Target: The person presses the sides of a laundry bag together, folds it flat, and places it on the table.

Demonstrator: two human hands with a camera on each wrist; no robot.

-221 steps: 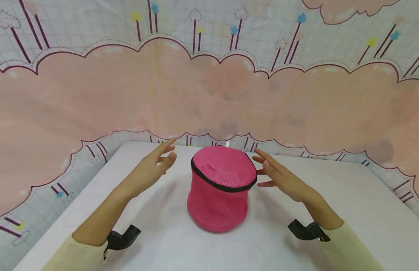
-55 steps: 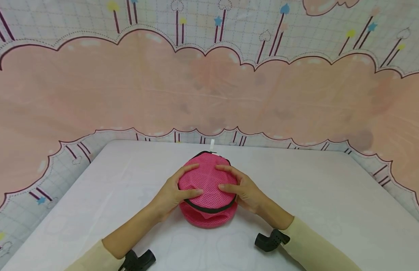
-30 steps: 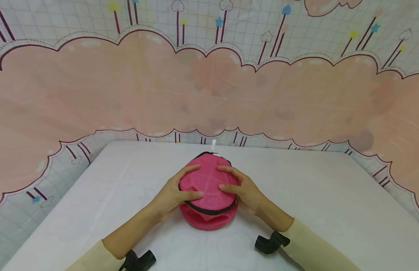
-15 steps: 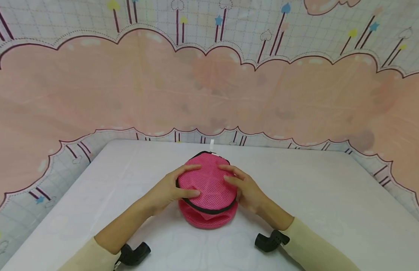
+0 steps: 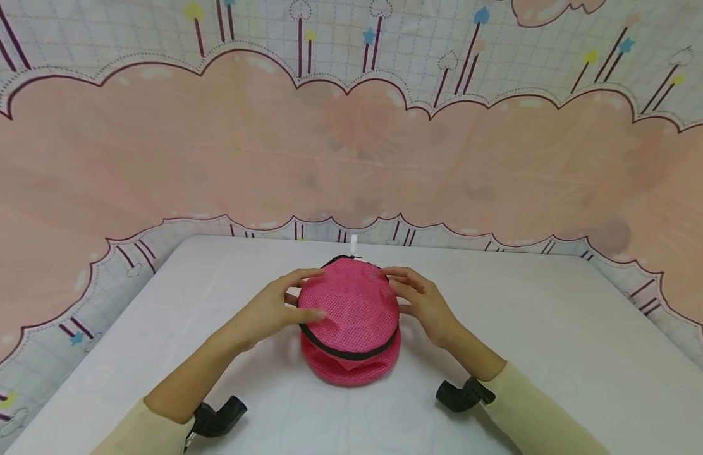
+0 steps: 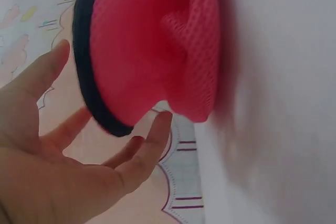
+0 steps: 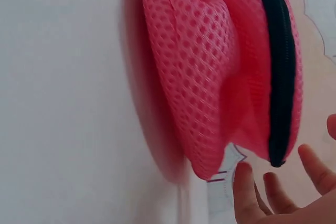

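On the white table [image 5: 556,341], a zippered pink mesh bag [image 5: 351,309] sits between left hand [image 5: 266,313] and right hand [image 5: 432,311], fingers [image 6: 157,137] spread, not gripping; its sagging wall [image 5: 351,373] might fold further if either pushes unevenly.

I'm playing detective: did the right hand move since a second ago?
Yes. Against the white table, the right hand moved to the right, from over the top of the pink bag to its edge.
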